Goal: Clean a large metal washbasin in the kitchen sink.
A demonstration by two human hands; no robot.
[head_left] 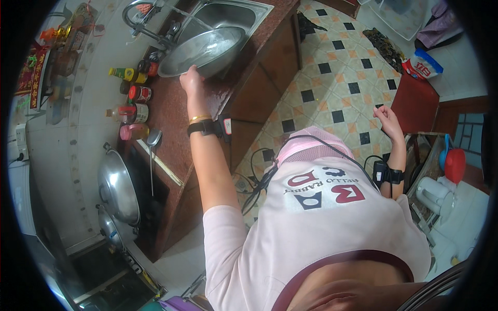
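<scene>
A wide metal basin (223, 65) leans at a tilt over the near edge of the steel sink (262, 11). The thumb and fingers of my left hand (191, 81) close on its near rim; the fingertips under the rim are partly hidden. A bright, rippled patch inside looks like water, and a thin pale stream reaches toward it from the curved metal faucet (139, 25). Off to the right, above the floor, my right hand (387, 122) hangs with fingers loosely curled and nothing visible in them.
Sauce bottles and jars (136, 111) line the wall side of the red-brown counter (171, 111). Nearer are a ladle (152, 155), a large wok (118, 184) and a pale stick (161, 165). Cables hang beside me. At right stand a red cabinet (415, 101) and white kettle (434, 196).
</scene>
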